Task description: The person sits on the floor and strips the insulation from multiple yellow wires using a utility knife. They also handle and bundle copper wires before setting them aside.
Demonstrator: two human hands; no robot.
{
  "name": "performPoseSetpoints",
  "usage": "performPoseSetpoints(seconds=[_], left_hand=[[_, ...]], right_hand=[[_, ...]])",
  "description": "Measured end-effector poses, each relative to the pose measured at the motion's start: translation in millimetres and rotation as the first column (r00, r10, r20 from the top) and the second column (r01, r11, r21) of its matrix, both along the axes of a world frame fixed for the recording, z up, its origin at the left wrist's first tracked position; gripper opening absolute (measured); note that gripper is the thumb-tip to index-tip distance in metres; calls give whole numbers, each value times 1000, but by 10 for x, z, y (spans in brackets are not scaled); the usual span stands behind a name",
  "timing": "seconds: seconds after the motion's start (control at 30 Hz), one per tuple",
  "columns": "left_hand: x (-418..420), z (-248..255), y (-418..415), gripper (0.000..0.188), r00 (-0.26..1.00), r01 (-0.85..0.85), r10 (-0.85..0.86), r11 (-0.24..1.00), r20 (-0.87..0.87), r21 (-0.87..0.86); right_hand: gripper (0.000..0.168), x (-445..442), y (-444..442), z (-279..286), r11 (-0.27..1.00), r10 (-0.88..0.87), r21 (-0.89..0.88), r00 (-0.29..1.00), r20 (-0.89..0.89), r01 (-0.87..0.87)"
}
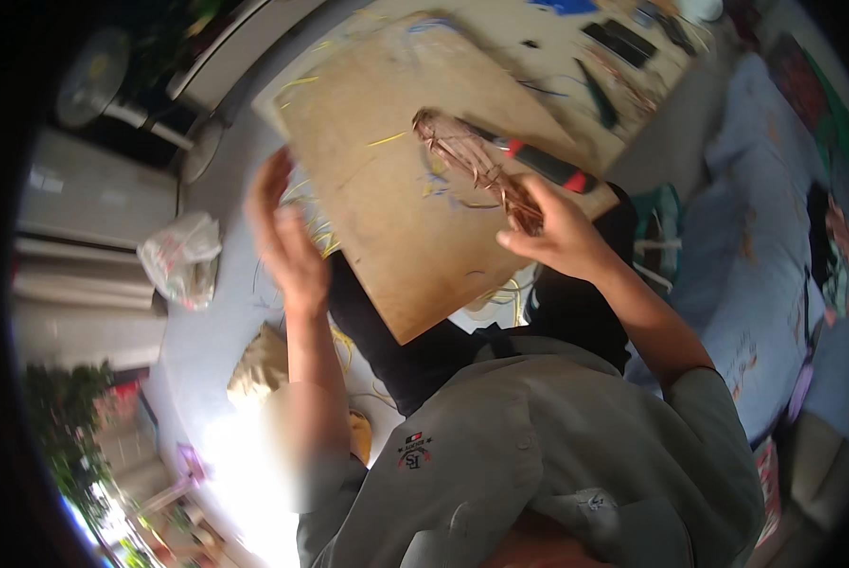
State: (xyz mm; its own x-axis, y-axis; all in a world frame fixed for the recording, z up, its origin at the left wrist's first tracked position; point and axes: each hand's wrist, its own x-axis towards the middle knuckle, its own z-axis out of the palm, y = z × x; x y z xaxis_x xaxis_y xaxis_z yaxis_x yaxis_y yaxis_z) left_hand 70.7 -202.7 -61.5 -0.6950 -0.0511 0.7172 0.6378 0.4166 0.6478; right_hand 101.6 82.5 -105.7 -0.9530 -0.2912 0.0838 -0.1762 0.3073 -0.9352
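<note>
A bundle of bare copper wire lies lengthwise over a wooden board, its near end gripped in my right hand. Beside the bundle rests a tool with a black and red handle, its working end partly hidden by the wire. Scraps of yellow and blue wire insulation are scattered on the board. Off the board's left edge, my left hand is raised and blurred, fingers apart, holding nothing.
Behind the board, a pale tabletop bears a black phone-like slab, a dark green-handled tool and loose copper strands. On the floor at left are a plastic bag and a standing fan. A blue-covered sofa stands at right.
</note>
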Motion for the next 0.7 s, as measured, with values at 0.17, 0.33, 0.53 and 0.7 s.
performPoseSetpoints(seconds=[0.17, 0.33, 0.53, 0.7], left_hand=[[-70, -845, 69, 35, 926, -158, 166, 986, 339, -53], [19, -1088, 579, 41, 912, -195, 358, 810, 202, -552], [-20, -1277, 694, 38, 896, -129, 361, 769, 259, -626], [-34, -1246, 732, 35, 934, -102, 325, 641, 149, -761]], right_hand=[[44, 418, 962, -15, 840, -543, -154, 817, -195, 521], [46, 921, 1904, -219, 450, -893, -143, 447, -55, 882], [50, 1404, 2605, -1139, 420, -850, 68, 366, 378, 905], [28, 1251, 2977, -1609, 460, -549, -187, 443, 708, 868]])
